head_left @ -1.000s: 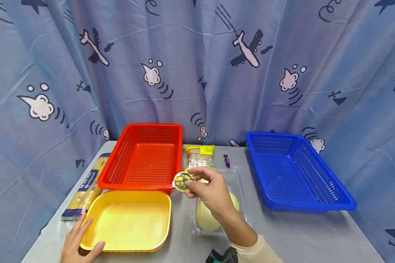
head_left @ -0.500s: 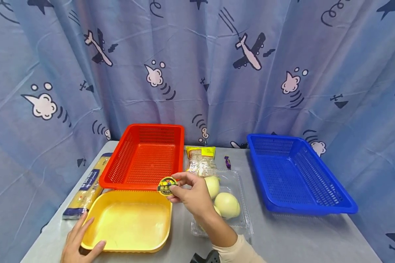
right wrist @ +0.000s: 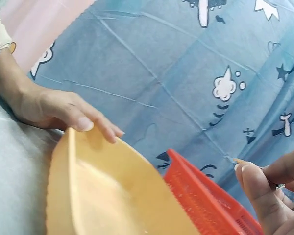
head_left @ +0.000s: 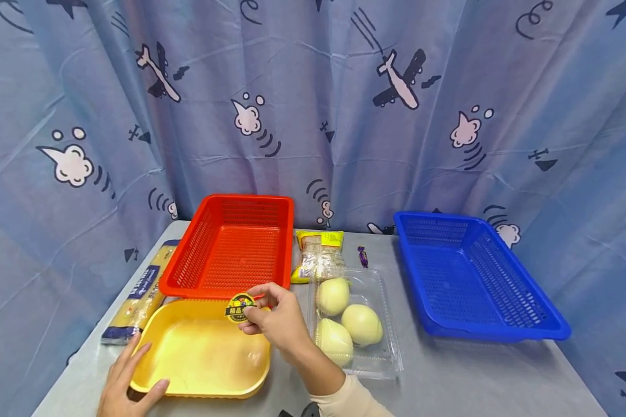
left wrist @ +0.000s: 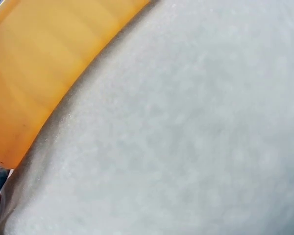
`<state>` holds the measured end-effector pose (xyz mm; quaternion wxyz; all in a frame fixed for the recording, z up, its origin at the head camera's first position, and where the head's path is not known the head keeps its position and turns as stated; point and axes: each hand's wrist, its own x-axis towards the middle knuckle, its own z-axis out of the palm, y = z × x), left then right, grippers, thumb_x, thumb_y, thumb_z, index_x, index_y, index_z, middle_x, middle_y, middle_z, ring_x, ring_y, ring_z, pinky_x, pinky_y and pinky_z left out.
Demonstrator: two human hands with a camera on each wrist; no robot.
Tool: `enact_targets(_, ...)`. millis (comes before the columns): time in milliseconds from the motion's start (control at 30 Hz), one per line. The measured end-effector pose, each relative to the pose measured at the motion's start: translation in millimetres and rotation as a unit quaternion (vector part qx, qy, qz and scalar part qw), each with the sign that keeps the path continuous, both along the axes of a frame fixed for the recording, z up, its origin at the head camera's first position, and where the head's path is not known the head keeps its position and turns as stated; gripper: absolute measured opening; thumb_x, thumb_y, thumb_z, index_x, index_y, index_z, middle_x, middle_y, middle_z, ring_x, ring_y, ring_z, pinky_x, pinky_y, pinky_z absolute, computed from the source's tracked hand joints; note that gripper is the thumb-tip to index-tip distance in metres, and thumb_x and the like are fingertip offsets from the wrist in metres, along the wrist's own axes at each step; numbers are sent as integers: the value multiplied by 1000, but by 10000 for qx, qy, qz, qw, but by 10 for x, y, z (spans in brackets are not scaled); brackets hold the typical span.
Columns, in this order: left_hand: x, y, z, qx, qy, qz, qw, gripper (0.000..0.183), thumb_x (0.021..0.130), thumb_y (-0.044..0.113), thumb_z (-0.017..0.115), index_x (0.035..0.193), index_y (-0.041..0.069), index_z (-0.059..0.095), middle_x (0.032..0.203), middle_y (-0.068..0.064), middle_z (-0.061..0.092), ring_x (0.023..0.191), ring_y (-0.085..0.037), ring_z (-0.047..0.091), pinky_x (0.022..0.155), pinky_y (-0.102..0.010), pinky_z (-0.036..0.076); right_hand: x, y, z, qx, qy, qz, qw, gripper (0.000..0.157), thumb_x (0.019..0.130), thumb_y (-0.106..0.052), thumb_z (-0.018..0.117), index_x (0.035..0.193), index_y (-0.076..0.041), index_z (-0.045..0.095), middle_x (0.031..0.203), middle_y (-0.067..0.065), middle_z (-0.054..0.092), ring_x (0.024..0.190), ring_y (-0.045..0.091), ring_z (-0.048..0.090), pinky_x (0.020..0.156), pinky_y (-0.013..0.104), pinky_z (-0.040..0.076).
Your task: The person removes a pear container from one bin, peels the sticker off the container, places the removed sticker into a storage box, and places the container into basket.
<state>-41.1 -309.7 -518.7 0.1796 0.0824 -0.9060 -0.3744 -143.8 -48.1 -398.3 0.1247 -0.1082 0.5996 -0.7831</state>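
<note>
Between thumb and fingers, my right hand (head_left: 281, 317) pinches a round black-and-yellow label (head_left: 240, 307) with fruit and lettering printed on it. In the head view the label is over the right rear part of a shallow yellow plastic basin (head_left: 200, 353). My left hand (head_left: 127, 379) rests at the basin's left front corner, fingers straight and spread against the rim. In the right wrist view the label shows only as a thin edge beyond my fingertips (right wrist: 251, 171). The left wrist view shows the basin's outer wall (left wrist: 54, 63) and the grey tabletop.
A red basket (head_left: 240, 255) stands behind the basin, a blue basket (head_left: 464, 284) at right. A clear plastic box (head_left: 362, 362) holds three pale yellow-green round fruits. Near them lie a yellow-and-clear packet (head_left: 319, 255) and a purple-wrapped candy (head_left: 363, 256). A long yellow-and-blue packet (head_left: 143, 292) lies at left.
My right hand has moved left with the label, from in front of the clear box to over the basin. The fruits are now uncovered to view. My left hand stays at the basin.
</note>
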Motion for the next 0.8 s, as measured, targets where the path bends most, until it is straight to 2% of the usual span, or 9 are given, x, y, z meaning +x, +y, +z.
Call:
enact_targets(167, -1, -11, 5, 0, 177, -46, 9998, 75, 80, 28, 80, 141, 0, 45, 156, -14, 21, 132, -46, 25, 101, -68, 19, 6, -106, -97, 93, -140, 49, 9998, 27, 81, 17, 63, 106, 6, 61, 77, 11, 51, 59, 29, 68, 59, 35, 57)
enact_targets(400, -10, 7, -18, 60, 128, -21, 9999, 76, 80, 29, 79, 141, 0, 45, 156, -15, 20, 134, -45, 23, 103, -67, 19, -8, -204, -248, 226, -180, 9, 9996, 28, 80, 19, 63, 104, 7, 60, 74, 10, 52, 58, 30, 67, 57, 36, 57)
enact_targets(533, -10, 21, -26, 35, 174, 60, 9998, 75, 80, 29, 80, 140, 0, 46, 156, -15, 22, 134, -45, 24, 102, -67, 20, -18, -272, -311, 259, -244, -23, 9994, 28, 79, 21, 62, 102, 7, 60, 73, 10, 51, 56, 29, 67, 55, 36, 57)
enact_targets(800, -6, 27, -27, -37, 121, 93, 9999, 76, 80, 30, 79, 140, -2, 45, 156, -15, 20, 134, -44, 23, 104, -66, 18, -45, -411, -440, 652, -331, -104, 9973, 27, 78, 21, 63, 99, 3, 61, 69, 8, 50, 52, 24, 65, 53, 36, 56)
